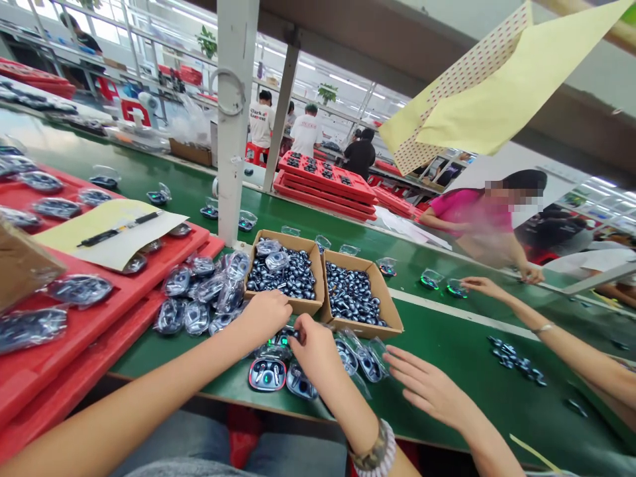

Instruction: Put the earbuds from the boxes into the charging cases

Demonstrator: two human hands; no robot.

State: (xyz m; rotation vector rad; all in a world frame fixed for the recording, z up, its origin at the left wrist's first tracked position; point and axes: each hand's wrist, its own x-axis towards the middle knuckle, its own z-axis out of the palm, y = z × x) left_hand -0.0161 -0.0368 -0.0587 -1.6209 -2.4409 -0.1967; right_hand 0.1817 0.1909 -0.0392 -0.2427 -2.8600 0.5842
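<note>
My left hand (268,318) is over the front edge of a cardboard box (309,306) of dark earbuds, its fingers bent, their tips partly hidden. Beside it my right hand (315,348) has its thumb and fingers pinched together at an open earbud case (284,339) with green lights. What lies between the fingertips is hidden in both hands. Just in front sits an open charging case (267,375) with earbuds in it, a red glowing rim and a green display. Another case (300,383) is partly under my right hand.
A second box (392,318) of earbuds stands right of the first. Bagged cases (197,317) pile up beside red trays (144,295) at left. A co-worker's hand (430,391) is near more cases (368,363); another hand (479,286) touches a lit case (457,289) on the green belt.
</note>
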